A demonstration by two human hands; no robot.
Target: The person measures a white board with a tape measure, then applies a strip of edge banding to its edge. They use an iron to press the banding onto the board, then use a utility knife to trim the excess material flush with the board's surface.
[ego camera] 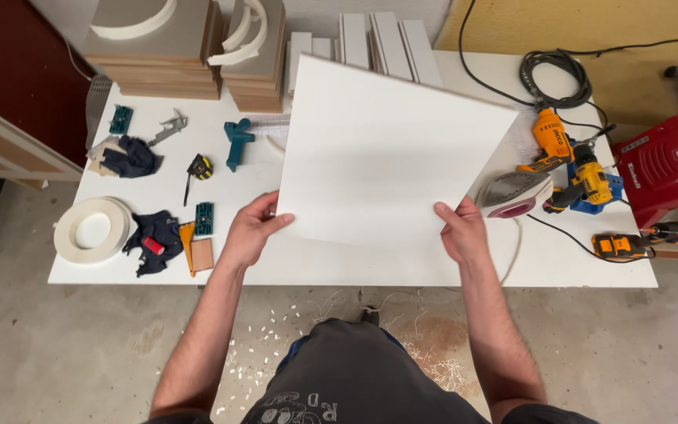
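A large white rectangular panel [386, 149] is held tilted above the white worktable [559, 263], turned so one corner points away from me. My left hand [251, 232] grips its near left edge, thumb on top. My right hand [463, 230] grips the near right corner, fingers curled over the edge. The panel hides the middle of the table beneath it.
Left of the panel lie a roll of white edge banding [92, 229], dark cloths [152, 234], a tape measure [200, 166], teal clamps [238, 140] and stacked boards [158, 55]. On the right are a clothes iron [515, 194], orange-yellow power drills [582, 169], coiled cable [555, 74] and a red machine [665, 165].
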